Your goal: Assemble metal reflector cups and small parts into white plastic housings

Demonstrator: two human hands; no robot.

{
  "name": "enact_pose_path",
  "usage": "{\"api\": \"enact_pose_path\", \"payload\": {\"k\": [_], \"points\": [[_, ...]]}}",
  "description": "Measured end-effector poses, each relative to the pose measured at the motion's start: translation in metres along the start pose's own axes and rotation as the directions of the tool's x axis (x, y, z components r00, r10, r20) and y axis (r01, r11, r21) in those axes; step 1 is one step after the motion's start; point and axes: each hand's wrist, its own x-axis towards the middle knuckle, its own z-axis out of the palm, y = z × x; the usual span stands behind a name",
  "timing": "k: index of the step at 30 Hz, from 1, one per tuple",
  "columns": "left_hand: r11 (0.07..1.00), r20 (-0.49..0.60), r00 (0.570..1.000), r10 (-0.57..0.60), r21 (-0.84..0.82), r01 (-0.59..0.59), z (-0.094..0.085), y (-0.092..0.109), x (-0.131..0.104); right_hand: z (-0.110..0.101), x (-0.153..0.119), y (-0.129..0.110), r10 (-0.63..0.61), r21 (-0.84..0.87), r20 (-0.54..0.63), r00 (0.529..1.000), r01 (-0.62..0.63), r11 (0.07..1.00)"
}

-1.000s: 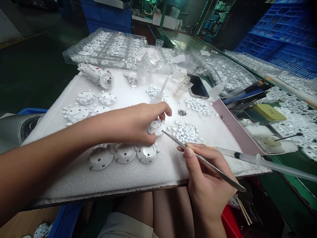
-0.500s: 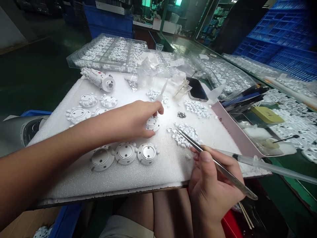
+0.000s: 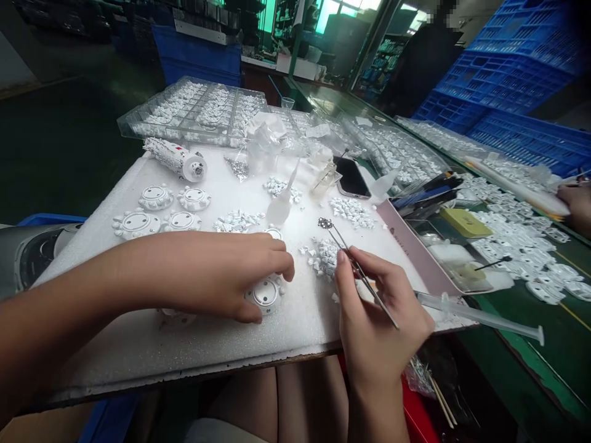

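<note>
Metal tweezers (image 3: pixel 364 277) are held in my right hand (image 3: pixel 383 314), their two tips apart at a small pile of dark metallic bits (image 3: pixel 325 223). Below the tips lies a heap of small white pieces (image 3: pixel 324 255). My left hand (image 3: pixel 253 271) is spread low over the white foam board (image 3: pixel 295 329), thumb and fingers apart around a round white disc (image 3: pixel 265 293) with dark dots. Another disc is partly hidden behind its fingers. A translucent dropper bottle (image 3: pixel 279 209) stands just beyond that hand.
Several white discs (image 3: pixel 137 223) and a white studded cylinder (image 3: pixel 178 160) lie at the left. Clear compartment trays (image 3: pixel 184 132) stand behind. A phone (image 3: pixel 351 177), a pink-sided box (image 3: pixel 420 252) and a syringe (image 3: pixel 484 314) are on the right. Another person's hand (image 3: pixel 577 200) shows at the far right.
My left hand has come down and nearer, to a disc in the front row. The tweezers' tips have moved from the white pieces to the dark bits and spread apart. The view has shifted slightly.
</note>
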Motion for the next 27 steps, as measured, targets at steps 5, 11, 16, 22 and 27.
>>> {"api": "enact_pose_path", "payload": {"k": [5, 11, 16, 22, 27], "points": [[1.000, -0.008, 1.000, 0.016, -0.007, -0.016, 0.003, -0.005, 0.001, 0.008, 0.013, 0.014, 0.090, -0.098, 0.127, 0.988, -0.078, 0.992], [0.999, -0.018, 1.000, 0.025, -0.023, -0.025, 0.004, -0.004, 0.002, 0.013, 0.010, 0.018, 0.116, -0.083, 0.158, 0.981, -0.104, 0.991], [1.000, -0.016, 1.000, 0.023, -0.017, -0.023, 0.003, -0.004, 0.003, 0.014, 0.012, 0.019, 0.118, -0.097, 0.170, 0.978, -0.102, 0.990], [1.000, 0.010, 1.000, 0.011, -0.021, -0.011, 0.003, -0.005, 0.002, 0.014, 0.012, 0.018, 0.105, -0.095, 0.173, 0.979, -0.089, 0.991], [1.000, 0.010, 1.000, 0.016, -0.025, -0.015, 0.003, -0.005, 0.002, 0.013, 0.012, 0.018, 0.117, -0.081, 0.175, 0.978, -0.104, 0.991]]}}
